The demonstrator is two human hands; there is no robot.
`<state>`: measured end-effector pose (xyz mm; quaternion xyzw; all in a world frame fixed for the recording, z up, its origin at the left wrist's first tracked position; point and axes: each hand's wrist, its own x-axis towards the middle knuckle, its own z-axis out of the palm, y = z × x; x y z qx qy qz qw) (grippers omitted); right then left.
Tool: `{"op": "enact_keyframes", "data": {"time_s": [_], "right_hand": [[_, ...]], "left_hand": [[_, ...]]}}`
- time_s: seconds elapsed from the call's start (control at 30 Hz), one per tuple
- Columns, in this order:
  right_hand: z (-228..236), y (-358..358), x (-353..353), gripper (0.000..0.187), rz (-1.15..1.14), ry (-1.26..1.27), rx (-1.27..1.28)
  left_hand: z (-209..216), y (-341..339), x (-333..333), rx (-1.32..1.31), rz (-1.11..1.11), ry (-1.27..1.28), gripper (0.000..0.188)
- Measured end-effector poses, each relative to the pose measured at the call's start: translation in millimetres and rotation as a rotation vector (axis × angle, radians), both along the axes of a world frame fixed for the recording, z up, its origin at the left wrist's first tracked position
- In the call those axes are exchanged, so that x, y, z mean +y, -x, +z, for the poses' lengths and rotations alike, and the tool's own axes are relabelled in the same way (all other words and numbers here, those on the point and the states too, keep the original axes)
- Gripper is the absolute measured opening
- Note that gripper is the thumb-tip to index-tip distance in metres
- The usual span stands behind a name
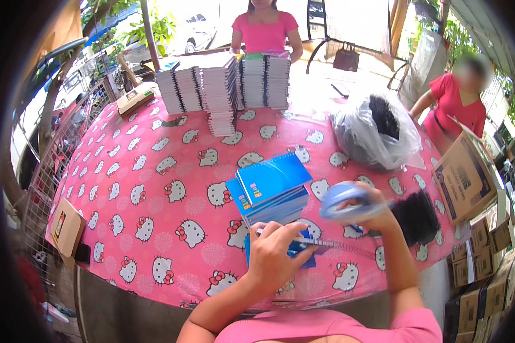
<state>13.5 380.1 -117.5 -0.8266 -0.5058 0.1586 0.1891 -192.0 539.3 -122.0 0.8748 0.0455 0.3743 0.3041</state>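
Note:
My left hand (pixel 280 251) grips a small notebook near the table's front edge, fingers bent over its spine side. A thin spiral coil (pixel 346 247) sticks out to the right from that notebook. Beneath the hand show blue covers (pixel 310 262). Just beyond stands a stack of blue notebooks (pixel 273 182), its top ones set askew. My right hand (pixel 372 208), raised to the right of the stack, is closed round a pale-blue ring-shaped thing (pixel 344 201), smeared by motion; its exact kind does not show.
Tall stacks of spiral-bound notebooks (pixel 220 86) stand at the far side. To the right are a clear plastic bag (pixel 377 134) with black contents, a black bundle (pixel 416 217) and cardboard boxes (pixel 466 177). An open carton (pixel 67 228) sits left. Two people in pink stand around the table.

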Motion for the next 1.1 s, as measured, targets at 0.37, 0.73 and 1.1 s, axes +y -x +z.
{"op": "enact_keyframes", "data": {"time_s": [0.37,0.73,1.1], "right_hand": [[-13.8,10.0,9.7,0.035,0.035,-0.626,0.460],[17.5,26.7,14.3,0.040,0.182,-0.530,0.236],[-17.6,2.2,7.9,0.035,-0.391,-0.755,-0.170]], "left_hand": [[-32.8,13.3,16.4,-0.003,-0.131,0.613,0.032],[-35.9,17.4,11.6,-0.098,-0.171,0.936,0.025],[-38.8,33.0,31.3,-0.059,-0.279,1.010,0.024]]}}
